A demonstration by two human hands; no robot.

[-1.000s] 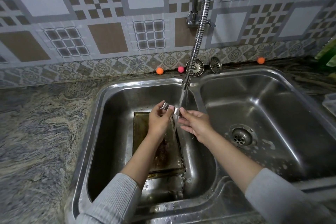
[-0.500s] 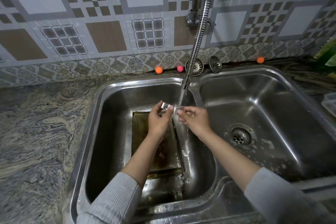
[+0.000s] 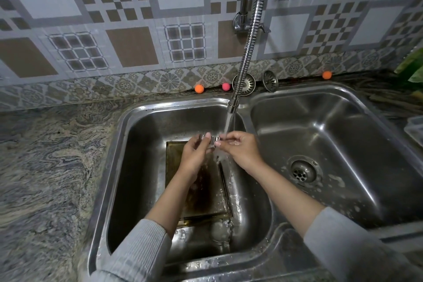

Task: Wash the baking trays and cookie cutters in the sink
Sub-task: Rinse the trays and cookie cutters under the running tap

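The small shiny cookie cutter (image 3: 211, 141) is up in the air over the left bowl of the sink (image 3: 119, 144), right by the water (image 3: 230, 122) falling from the tap hose (image 3: 249, 36). Both hands hold it. The left hand (image 3: 195, 155) pinches its left end w/ thumb & fingers (image 3: 207, 135). The right hand (image 3: 240, 150) pinches the other end, and the water runs over that hand.

To do this step well: turn the cutter slowly so water gets in & out of every side. Rub the edges w/ the thumbs. Hold tight, it looks wet & slippy, I think. Edge could be sharp, so go easy.

Under the hands a dirty brown baking tray (image 3: 199, 181) lies flat in the same bowl, not clean yet. If the cutter drops it lands on that.

Right bowl has just a drain (image 3: 302, 171) & bits of foam. Two strainer plugs (image 3: 270, 80) lean at the wall, w/ little orange & pink balls (image 3: 199, 88) near. Stone desk (image 3: 45, 155) on the left. The hose hangs close above the hands; don't bump it.
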